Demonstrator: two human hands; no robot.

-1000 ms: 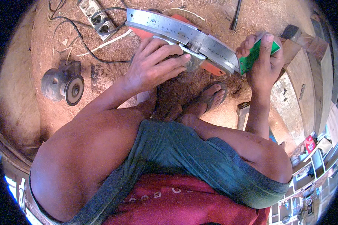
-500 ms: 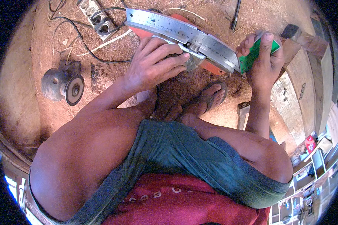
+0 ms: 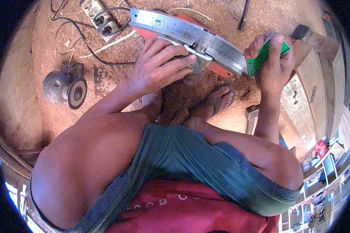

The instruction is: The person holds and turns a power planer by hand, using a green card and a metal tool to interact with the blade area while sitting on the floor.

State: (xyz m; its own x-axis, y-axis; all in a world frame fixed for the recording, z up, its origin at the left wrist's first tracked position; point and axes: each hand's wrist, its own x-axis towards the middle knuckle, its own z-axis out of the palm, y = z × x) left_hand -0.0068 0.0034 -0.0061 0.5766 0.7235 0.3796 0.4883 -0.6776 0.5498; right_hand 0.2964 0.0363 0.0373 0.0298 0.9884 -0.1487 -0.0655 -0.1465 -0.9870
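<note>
My right hand (image 3: 275,64) is closed round the green handle of a try square (image 3: 171,25), thumb along the handle's face. The square's long steel blade, marked like a ruler, runs to the upper left across an orange power tool (image 3: 218,70) that looks like an electric planer. My left hand (image 3: 159,66) grips the near side of this tool, fingers bent over its metal edge. Much of the tool is hidden beneath the blade and my fingers. A round metal part shows just past my left fingertips.
An angle grinder (image 3: 66,87) rests on the sawdust-covered floor at left. Behind it lie a power strip (image 3: 99,19) and black cords. A hammer (image 3: 252,113) is by my right forearm, with wooden boards (image 3: 313,95) farther right. A dark rod (image 3: 244,16) lies at the back.
</note>
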